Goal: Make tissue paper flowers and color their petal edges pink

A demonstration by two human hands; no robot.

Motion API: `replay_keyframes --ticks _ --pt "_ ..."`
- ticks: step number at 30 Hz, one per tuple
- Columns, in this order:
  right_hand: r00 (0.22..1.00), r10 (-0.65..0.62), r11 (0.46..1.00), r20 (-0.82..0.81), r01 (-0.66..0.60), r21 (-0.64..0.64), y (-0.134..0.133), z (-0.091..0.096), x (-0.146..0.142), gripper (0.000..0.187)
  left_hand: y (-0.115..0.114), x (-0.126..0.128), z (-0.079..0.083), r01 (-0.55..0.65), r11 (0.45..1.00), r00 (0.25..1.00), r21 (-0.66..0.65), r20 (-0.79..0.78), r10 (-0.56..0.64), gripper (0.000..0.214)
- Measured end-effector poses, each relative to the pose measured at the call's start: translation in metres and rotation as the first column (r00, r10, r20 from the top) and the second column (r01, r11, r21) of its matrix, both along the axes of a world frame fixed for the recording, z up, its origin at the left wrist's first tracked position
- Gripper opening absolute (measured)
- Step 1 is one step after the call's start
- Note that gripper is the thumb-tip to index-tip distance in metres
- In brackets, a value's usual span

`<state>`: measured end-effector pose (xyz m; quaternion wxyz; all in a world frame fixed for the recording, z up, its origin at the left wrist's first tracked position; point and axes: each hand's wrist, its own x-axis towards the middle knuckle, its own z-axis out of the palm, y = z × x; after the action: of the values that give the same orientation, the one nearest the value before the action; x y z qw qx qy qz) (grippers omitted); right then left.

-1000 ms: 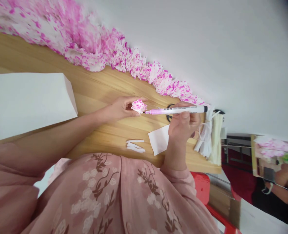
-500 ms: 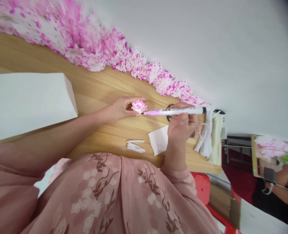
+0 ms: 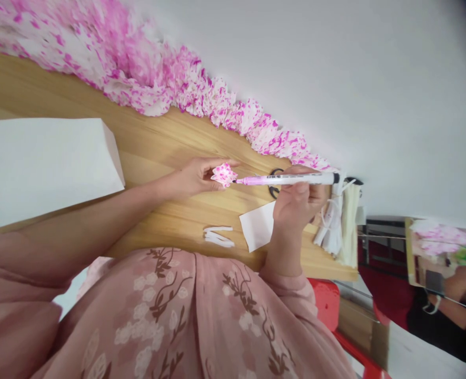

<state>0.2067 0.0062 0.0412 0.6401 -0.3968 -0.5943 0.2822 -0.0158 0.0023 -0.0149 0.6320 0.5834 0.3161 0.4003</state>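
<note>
My left hand pinches a small folded paper flower, white with pink spots, just above the wooden table. My right hand is closed round a pink marker pen held level, its tip touching the flower's right edge. A long row of finished pink-spotted paper flowers lies along the table's far side against the white wall.
A white paper stack lies at the left. A small white paper square and white strips lie near the front edge. Black scissors sit behind my right hand. White paper bundles and a red stool are at the right.
The flower has turned slightly in my left fingers and the pen tip has shifted a little along its edge. Both hands stay in place.
</note>
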Motion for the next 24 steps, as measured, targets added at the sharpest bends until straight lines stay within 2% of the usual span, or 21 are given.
replay_keyframes --ticks 9,14,19,24 --pt "0.999 0.042 0.999 0.022 -0.042 0.018 -0.0028 0.0004 -0.0017 0.028 -0.0012 -0.0002 0.008 0.005 1.0 0.999 -0.013 -0.051 -0.006 0.068" --pt "0.997 0.032 0.999 0.07 -0.035 0.035 -0.0036 -0.0016 0.0 0.023 -0.0009 0.0002 0.0055 0.003 1.0 0.999 -0.016 -0.047 -0.004 0.072" --pt "0.999 -0.01 0.999 -0.037 0.012 0.045 -0.0014 0.0009 -0.0023 0.029 -0.0013 0.0 0.0057 -0.004 1.0 0.998 -0.027 -0.056 0.003 0.066" --pt "0.998 -0.057 0.998 0.004 0.057 -0.015 -0.0019 0.002 -0.0048 0.038 -0.0017 0.0001 0.0046 -0.006 1.0 0.998 -0.018 -0.067 0.005 0.059"
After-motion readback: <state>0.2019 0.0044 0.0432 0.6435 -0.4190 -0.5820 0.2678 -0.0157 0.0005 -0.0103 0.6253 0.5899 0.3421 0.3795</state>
